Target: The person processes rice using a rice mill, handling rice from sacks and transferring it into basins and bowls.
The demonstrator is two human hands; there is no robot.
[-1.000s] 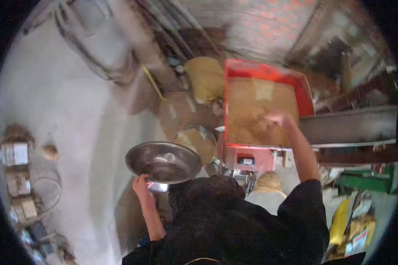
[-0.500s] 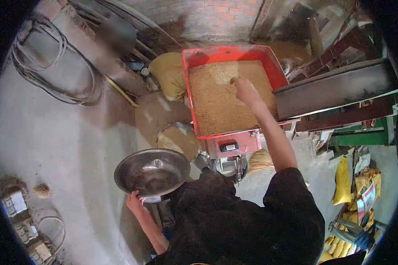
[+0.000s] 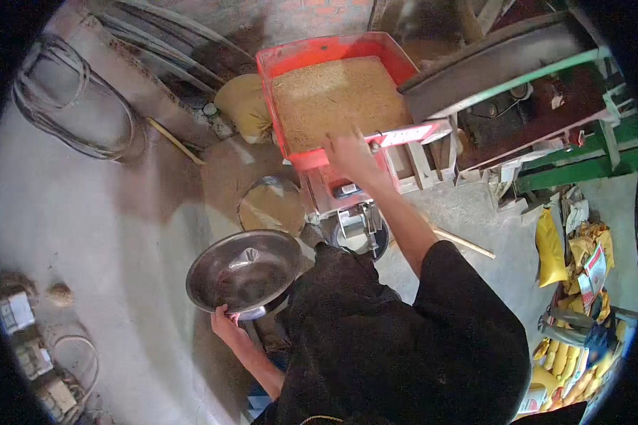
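A large metal basin [image 3: 244,273] is held at its lower left rim by my left hand [image 3: 225,322], with the fingers wrapped over the edge. Inside the basin there is a shiny patch; small contents cannot be made out. My right hand [image 3: 351,156] reaches over the near edge of a red hopper [image 3: 322,49], its fingers stretched out and somewhat blurred. Brown grain [image 3: 340,95] fills much of the hopper. Below the near rim sits a red machine housing with a metal fitting [image 3: 361,223].
A yellowish sack [image 3: 242,106] leans left of the hopper, and a round container of grain [image 3: 271,205] stands below it. On the right are a long metal chute [image 3: 503,67] and yellow bags [image 3: 549,248]. Coiled hose [image 3: 74,106] lies at the upper left.
My right hand has come back from the middle of the grain to the hopper's near edge, and its fingers have spread. The view has shifted; my left hand keeps the basin.
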